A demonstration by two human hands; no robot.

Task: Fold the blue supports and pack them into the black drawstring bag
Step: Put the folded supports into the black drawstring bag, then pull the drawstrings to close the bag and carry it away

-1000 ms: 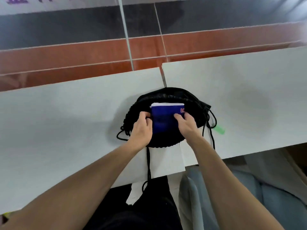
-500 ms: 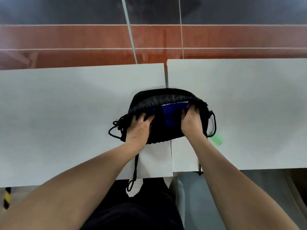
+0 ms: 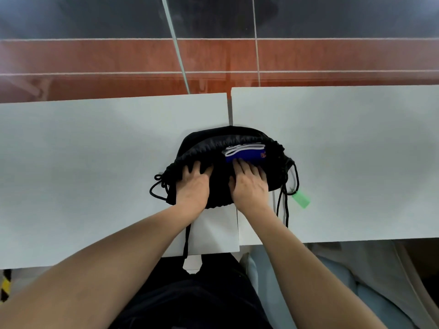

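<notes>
The black drawstring bag (image 3: 213, 143) lies across the seam between two white tables, its mouth facing me. A folded blue support (image 3: 247, 155) with white edging pokes out of the right side of the mouth, mostly hidden inside. My left hand (image 3: 193, 186) grips the near left edge of the bag's opening. My right hand (image 3: 249, 184) presses on the bag's near edge, fingertips touching the blue support. Black cords trail off both sides of the bag.
A green tag (image 3: 301, 199) hangs on the right cord, lying on the right table (image 3: 356, 150). The left table (image 3: 83, 162) adjoins it. One cord (image 3: 186, 243) dangles over the near edge toward my lap. Red-brown flooring lies beyond the tables.
The blue support has sunk deeper into the bag, leaving only its top edge showing. Both hands moved from holding the support to the bag's near edge.
</notes>
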